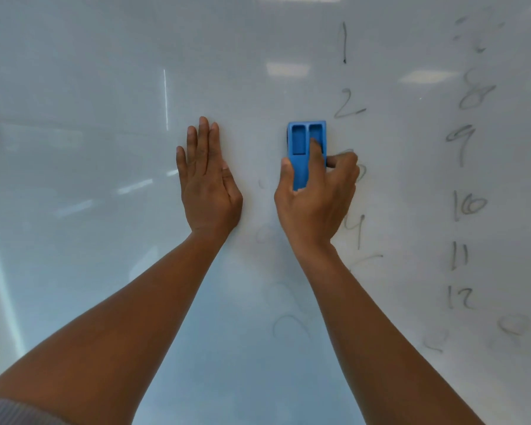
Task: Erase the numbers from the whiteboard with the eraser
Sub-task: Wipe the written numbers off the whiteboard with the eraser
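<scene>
A white whiteboard (105, 87) fills the view. My right hand (318, 200) grips a blue eraser (304, 142) and presses it flat on the board, upright, just left of a column of handwritten numbers. The 1 (344, 42) and 2 (348, 105) stand above the eraser. My hand mostly hides the 3, and the 4 (356, 230) shows beside my wrist. A second column at the right reads 8 (475, 93), 9 (460, 142), 10 (469, 205), 11 (459, 256) and 12 (462, 297). My left hand (207, 185) rests flat on the board, fingers together, left of the eraser.
Faint smudged marks (288, 325) remain on the board below my right hand and at the top right (475, 35). Ceiling lights reflect in the glossy surface. A grey sleeve (10, 412) shows at the bottom left corner.
</scene>
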The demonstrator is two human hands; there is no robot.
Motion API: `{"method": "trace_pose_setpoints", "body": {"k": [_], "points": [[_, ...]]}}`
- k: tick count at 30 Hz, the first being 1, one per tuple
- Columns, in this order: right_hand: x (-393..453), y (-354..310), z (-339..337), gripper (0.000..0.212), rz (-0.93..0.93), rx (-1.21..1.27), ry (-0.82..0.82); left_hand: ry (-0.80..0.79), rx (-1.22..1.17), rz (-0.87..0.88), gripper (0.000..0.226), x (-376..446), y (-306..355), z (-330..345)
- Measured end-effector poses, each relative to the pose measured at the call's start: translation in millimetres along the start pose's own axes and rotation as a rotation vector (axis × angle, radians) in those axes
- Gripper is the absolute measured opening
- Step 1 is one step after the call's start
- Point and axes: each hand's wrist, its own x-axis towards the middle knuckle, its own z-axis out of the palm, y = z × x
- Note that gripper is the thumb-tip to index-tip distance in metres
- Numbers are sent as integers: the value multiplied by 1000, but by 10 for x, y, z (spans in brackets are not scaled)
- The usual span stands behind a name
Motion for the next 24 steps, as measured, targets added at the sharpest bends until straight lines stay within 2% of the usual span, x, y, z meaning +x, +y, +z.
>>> {"method": "trace_pose_setpoints", "body": {"k": [4,8,11,15,17,20,24], "points": [[-111,-70,73,46,-158,-23,-57,0,-8,-2,55,-32,5,29],[-481,74,62,44,-307,-85,-190,-17,-8,1,55,-117,-30,30],[-579,254,-28,42,-283,-108,-166,-39,-9,10,56,-212,-42,9],[-250,248,-116,45,-40,-38,-22,-66,9,9,54,-323,-25,-25],[-19,122,-99,47,9,-3,-10,-75,18,0,54,-345,-3,-26],[62,-99,-11,47,-116,-28,-84,-85,5,2,55,-354,19,-21],[-395,-56,16,47,-273,-89,-235,-125,-9,5,56,-362,-27,-29]]}}
